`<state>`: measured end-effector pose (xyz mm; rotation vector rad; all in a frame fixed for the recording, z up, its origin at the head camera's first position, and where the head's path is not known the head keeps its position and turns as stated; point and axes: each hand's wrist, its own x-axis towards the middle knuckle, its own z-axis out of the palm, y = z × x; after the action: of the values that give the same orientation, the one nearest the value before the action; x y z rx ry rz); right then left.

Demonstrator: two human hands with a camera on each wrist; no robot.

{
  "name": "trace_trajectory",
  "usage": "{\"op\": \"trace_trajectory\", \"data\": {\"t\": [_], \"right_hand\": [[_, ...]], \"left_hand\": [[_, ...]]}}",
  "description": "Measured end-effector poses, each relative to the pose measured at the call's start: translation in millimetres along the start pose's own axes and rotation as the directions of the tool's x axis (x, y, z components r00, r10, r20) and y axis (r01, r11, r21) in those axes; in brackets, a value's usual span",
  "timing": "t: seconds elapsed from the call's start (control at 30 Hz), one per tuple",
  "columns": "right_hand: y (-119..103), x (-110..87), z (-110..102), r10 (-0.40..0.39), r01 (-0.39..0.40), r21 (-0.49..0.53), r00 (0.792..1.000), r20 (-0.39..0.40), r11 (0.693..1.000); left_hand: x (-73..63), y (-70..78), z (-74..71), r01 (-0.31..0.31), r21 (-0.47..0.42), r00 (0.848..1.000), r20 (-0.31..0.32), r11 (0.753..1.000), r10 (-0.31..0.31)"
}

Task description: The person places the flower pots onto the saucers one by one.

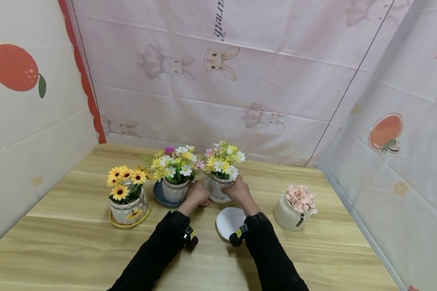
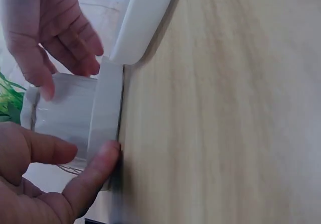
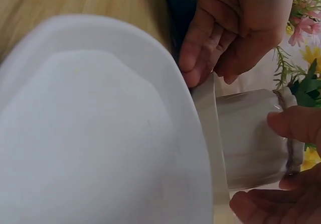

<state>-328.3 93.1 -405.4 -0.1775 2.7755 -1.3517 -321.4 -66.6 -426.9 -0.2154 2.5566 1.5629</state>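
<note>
A pale flower pot [image 1: 215,188] with white, yellow and pink artificial flowers [image 1: 223,161] stands upright on a white saucer [image 2: 106,116]. My left hand [image 1: 198,194] is at its left side; in the left wrist view one digit touches the saucer's edge and another lies by the pot wall. From the right, my right hand [image 1: 240,191] holds the pot, its thumb on the wall below the rim and its fingers around the side. Another white saucer [image 1: 227,223] lies on the table in front, partly behind my right wrist.
To the left, a flower pot [image 1: 175,190] stands on a blue saucer [image 1: 160,198]. Farther left, a sunflower pot [image 1: 121,212] sits on a yellow saucer [image 1: 121,226]. A cream pot [image 1: 288,213] with pink flowers stands at the right. Printed cloth walls [image 1: 189,93] surround the wooden table [image 1: 69,242].
</note>
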Motion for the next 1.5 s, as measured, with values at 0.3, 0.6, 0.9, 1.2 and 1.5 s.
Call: {"op": "trace_trajectory", "data": {"t": [0.3, 0.6, 0.9, 1.2, 1.5], "right_hand": [[0, -16.6, -10, -0.042, 0.056, -0.199, 0.996, 0.075, 0.978], [1, -31.9, -23, -0.029, 0.108, -0.440, 0.983, 0.182, 0.891], [1, -50.6, -34, -0.037, 0.113, -0.518, 0.987, 0.154, 0.848], [1, -63.7, -38, 0.006, 0.079, -0.506, 0.986, 0.165, 0.859], [4, -63.4, -39, 0.011, 0.069, -0.516, 0.989, 0.150, 0.854]], "left_hand": [[-14.2, -1.3, -12.1, -0.256, 0.233, 0.964, 0.128, 0.938, 0.231], [-31.3, -0.4, -23.9, -0.434, 0.300, 0.890, 0.292, 0.850, 0.351], [-49.6, 0.0, -22.8, -0.507, 0.448, 0.856, 0.363, 0.736, 0.368], [-63.3, 3.7, -20.6, -0.556, 0.472, 0.817, 0.463, 0.684, 0.344], [-68.7, 11.3, -18.6, -0.553, 0.505, 0.825, 0.446, 0.662, 0.349]]}}
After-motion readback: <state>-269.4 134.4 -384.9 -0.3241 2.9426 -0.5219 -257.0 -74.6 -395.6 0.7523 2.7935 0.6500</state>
